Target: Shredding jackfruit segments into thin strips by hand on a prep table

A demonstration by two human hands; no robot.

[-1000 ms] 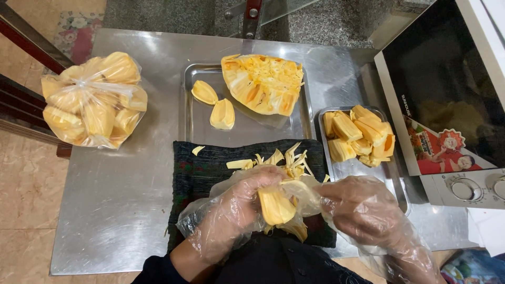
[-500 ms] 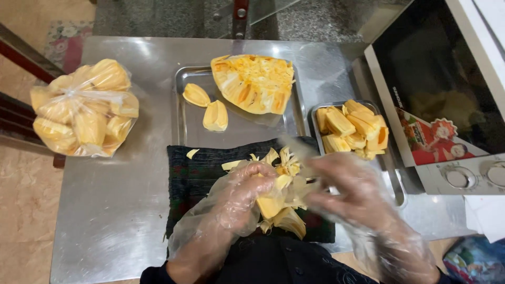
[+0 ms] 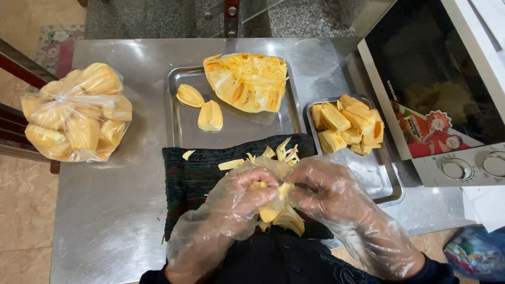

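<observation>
Jackfruit pod [image 3: 273,202] pinched between left hand [image 3: 244,197], right hand [image 3: 323,189], above dark cloth [image 3: 192,181].

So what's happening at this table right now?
A person in clear plastic gloves works a yellow jackfruit piece between the left hand and right hand over a dark cloth strewn with pale fibre strips. Behind it, a steel tray holds a large jackfruit section and two loose pods. A smaller tray to the right holds cleaned pods, and a tied plastic bag of pods sits at the left.
</observation>
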